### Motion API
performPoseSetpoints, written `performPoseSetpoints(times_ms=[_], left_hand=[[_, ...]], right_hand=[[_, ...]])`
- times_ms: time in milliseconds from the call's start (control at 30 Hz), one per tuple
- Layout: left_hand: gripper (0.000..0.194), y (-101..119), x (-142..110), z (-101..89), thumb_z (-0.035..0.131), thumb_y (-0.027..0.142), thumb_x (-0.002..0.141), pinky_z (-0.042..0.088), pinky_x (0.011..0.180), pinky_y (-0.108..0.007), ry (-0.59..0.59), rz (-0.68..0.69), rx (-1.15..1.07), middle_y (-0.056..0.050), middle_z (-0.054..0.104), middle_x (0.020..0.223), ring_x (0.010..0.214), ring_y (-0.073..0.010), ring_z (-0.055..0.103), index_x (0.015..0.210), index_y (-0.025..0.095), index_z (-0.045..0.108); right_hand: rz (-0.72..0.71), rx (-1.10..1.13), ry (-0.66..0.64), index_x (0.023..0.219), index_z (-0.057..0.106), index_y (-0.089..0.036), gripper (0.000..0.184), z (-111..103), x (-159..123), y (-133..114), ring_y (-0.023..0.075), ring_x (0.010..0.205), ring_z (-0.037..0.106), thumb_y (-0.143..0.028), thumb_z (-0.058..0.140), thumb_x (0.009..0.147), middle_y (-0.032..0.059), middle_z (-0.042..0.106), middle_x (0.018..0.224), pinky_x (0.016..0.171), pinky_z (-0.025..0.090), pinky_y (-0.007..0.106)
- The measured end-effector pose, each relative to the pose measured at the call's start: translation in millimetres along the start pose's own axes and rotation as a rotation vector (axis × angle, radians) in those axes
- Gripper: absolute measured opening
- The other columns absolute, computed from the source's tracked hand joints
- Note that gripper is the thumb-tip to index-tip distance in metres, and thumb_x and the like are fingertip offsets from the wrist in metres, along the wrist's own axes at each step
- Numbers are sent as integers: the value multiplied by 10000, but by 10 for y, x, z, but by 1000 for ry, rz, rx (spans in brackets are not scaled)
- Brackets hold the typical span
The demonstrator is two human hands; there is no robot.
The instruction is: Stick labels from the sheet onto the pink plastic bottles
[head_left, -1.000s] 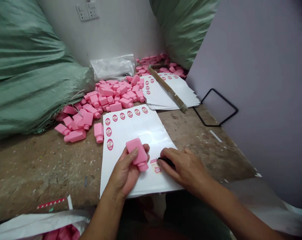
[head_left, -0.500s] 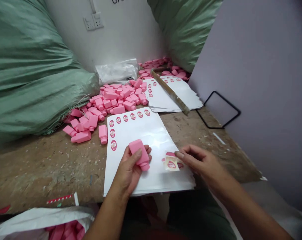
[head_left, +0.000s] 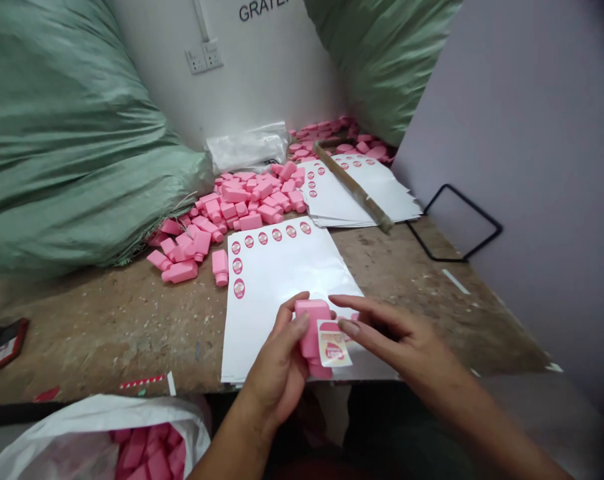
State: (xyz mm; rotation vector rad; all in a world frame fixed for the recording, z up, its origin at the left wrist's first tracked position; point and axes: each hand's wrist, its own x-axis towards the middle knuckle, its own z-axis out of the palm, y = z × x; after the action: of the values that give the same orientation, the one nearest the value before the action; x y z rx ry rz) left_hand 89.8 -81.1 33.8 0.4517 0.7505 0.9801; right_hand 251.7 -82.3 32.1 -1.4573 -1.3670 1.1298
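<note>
A pink plastic bottle (head_left: 309, 337) lies in my left hand (head_left: 285, 360), its neck pointing toward me and my thumb across its side. My right hand (head_left: 387, 330) holds a small printed sticker (head_left: 334, 348) by its upper edge between thumb and finger. The sticker overlaps the right side of the bottle; whether it touches the surface I cannot tell. Beneath both hands lies a stack of white label sheets (head_left: 282, 267), with oval pink stickers along its top and left edges. One loose pink bottle (head_left: 221, 268) rests just left of the stack.
A heap of pink bottles (head_left: 242, 200) spreads over the worn table (head_left: 107, 320). Behind it are a clear plastic bag (head_left: 249, 148) and more label sheets (head_left: 342, 203) under a brown bar (head_left: 355, 187). Green sacks (head_left: 82, 147) flank the wall. A white sack (head_left: 77, 427) holds bottles below.
My right hand has brought the sticker leftward to the bottle. My left hand has shifted right and turned the bottle more upright in view. The camera view has moved slightly.
</note>
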Motion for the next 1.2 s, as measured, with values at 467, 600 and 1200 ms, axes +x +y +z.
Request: performPoseSetpoints(times_ms=[467,600,1200], left_hand=[[404,-15,-40,55,365,412,962,393,1033,-359,-4,46,-107,-105,594,1284,1199,-210,540,1223,158,540],[400,-27,-29,33,449,442,929,414,1002,-368,-12,57,-90,-101,592,1283,1199,-230,539,1212,176,542],[454,-97,-127,-5,695,145,726,467,738,-294,-16,-26,106,-61,617,1025,819,-144,599,1123,189,478]], right_hand=[[-87,-102,-13,1025,742,-234,386,84,33,-67,161,609,588,-493,611,771,-6,642,653,574,478,275],[-94,-105,-2,1009,745,-238,365,77,38,-53,163,593,584,-481,609,773,-10,638,635,555,476,274],[-207,-224,144,1055,692,-227,339,91,29,28,187,681,614,-439,587,812,28,669,760,632,465,311]])
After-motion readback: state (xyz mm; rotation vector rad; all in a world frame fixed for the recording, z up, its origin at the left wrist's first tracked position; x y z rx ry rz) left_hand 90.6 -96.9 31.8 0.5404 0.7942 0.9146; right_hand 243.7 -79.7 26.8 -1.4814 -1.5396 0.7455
